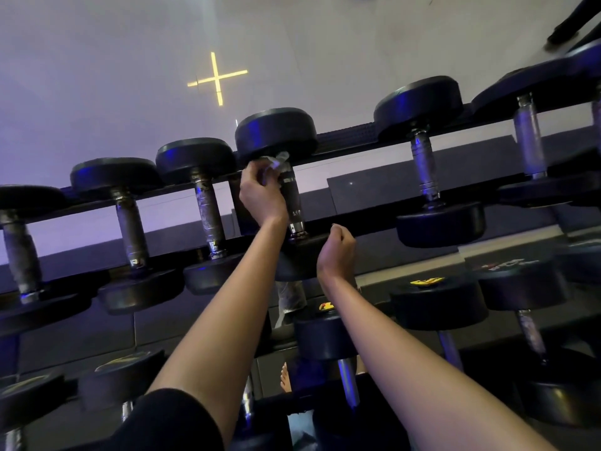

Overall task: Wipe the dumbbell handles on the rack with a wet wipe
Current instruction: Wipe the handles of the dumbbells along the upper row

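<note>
A black dumbbell rack (357, 131) carries a top row of black dumbbells with metal handles. My left hand (260, 193) grips a crumpled white wet wipe (276, 162) against the far end of the middle dumbbell's handle (292, 196), just under its far head (276, 131). My right hand (338, 252) hovers by the near head of that same dumbbell, fingers curled with nothing in them. Whether it touches the head or the rail is unclear.
Dumbbells to the left (208, 209) and right (424, 170) stand close beside the wiped one. A lower tier of dumbbells (435, 304) sits below my forearms. A pale wall with a yellow cross mark (216, 78) lies beyond the rack.
</note>
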